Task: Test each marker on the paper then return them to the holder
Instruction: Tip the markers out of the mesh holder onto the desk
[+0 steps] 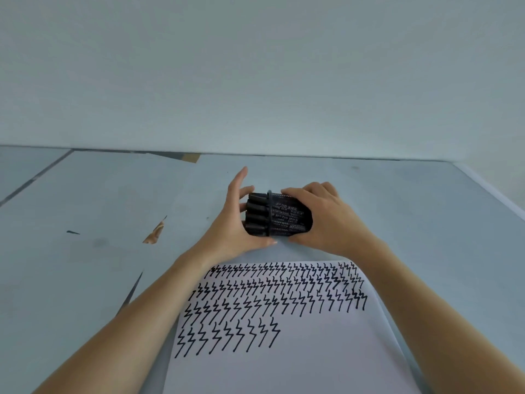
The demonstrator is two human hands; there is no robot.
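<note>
A black holder (pixel 287 216) lies on its side just beyond the paper, with several black markers (pixel 255 214) sticking out of its left end. My right hand (pixel 321 214) grips the holder from the right, fingers over the top and thumb below. My left hand (pixel 230 223) is at the marker caps, thumb under the holder's rim and the index finger pointing up and away. The white paper (pixel 298 345) lies in front of me, covered with rows of black zigzag test strokes.
The grey table (pixel 99 194) has torn patches showing brown (pixel 154 234) to the left of my hands. A pale wall (pixel 255 81) stands behind the table's far edge. The table's right edge (pixel 488 191) runs diagonally at the right.
</note>
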